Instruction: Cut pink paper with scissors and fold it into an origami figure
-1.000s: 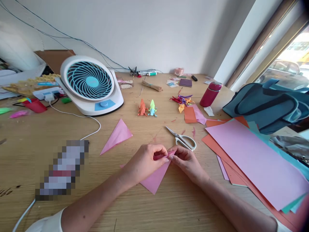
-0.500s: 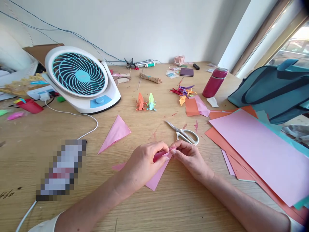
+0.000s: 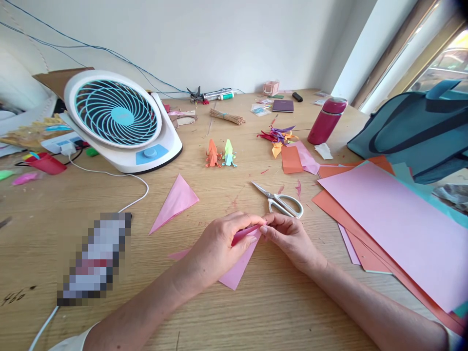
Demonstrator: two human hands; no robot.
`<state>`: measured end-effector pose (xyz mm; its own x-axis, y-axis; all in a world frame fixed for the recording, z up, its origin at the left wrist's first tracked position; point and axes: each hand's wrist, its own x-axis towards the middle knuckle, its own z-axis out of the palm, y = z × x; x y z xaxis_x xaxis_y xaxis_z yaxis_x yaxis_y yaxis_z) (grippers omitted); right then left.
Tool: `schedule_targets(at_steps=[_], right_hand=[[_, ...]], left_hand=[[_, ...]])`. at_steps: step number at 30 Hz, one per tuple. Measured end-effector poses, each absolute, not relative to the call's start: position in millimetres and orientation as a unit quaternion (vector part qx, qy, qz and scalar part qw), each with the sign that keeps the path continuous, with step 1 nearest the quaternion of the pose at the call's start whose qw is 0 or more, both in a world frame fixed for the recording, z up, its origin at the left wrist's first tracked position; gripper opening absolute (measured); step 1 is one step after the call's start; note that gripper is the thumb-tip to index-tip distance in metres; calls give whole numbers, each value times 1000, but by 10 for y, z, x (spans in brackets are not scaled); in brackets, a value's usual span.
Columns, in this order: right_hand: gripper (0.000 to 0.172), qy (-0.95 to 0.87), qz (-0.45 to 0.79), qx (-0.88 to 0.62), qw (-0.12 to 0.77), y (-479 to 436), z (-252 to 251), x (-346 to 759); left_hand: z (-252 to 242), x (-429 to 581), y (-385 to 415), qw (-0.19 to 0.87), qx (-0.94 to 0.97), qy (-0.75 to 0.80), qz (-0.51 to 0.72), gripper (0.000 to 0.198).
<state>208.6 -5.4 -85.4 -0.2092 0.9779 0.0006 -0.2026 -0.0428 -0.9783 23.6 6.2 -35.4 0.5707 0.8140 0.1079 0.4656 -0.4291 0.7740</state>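
Between my hands is a folded pink sheet of paper (image 3: 237, 273), its lower corner pointing toward me and another tip sticking out left. My left hand (image 3: 223, 243) grips its upper part, with thumb and fingers closed around a fold. My right hand (image 3: 290, 241) pinches the paper's top end between thumb and forefinger. Part of the paper is hidden behind my left hand. White-handled scissors (image 3: 280, 201) lie just beyond my right hand, blades partly apart. A second pink folded paper triangle (image 3: 176, 202) rests on the table to the left.
Stacked coloured sheets (image 3: 398, 229) cover the right side, near a blue-grey bag (image 3: 409, 131) and a red bottle (image 3: 327, 121). Two small paper figures (image 3: 220, 154) stand mid-table. At left are a white fan (image 3: 124, 119) and a blurred-out device (image 3: 95, 261) with a white cable.
My hands stay closed on the pink paper; the left fingers have shifted slightly toward the right fingertips at its top end. The whole view has moved a little.
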Motion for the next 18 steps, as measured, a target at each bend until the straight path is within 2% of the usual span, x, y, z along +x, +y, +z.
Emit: schedule_targets(at_steps=[6,13,18], right_hand=[[28,-493,608,-380,493,-61,-835,2085],[24,-486,607,-389,494,-65,-843,2082],[23,-489,601,-391,497,-65,-841,2079]], left_hand=[[-341,231,61,369,811,385,240,30],[-335,232,45,387,800,390,239,22],[-348,229,52,371,807,388,245,23]])
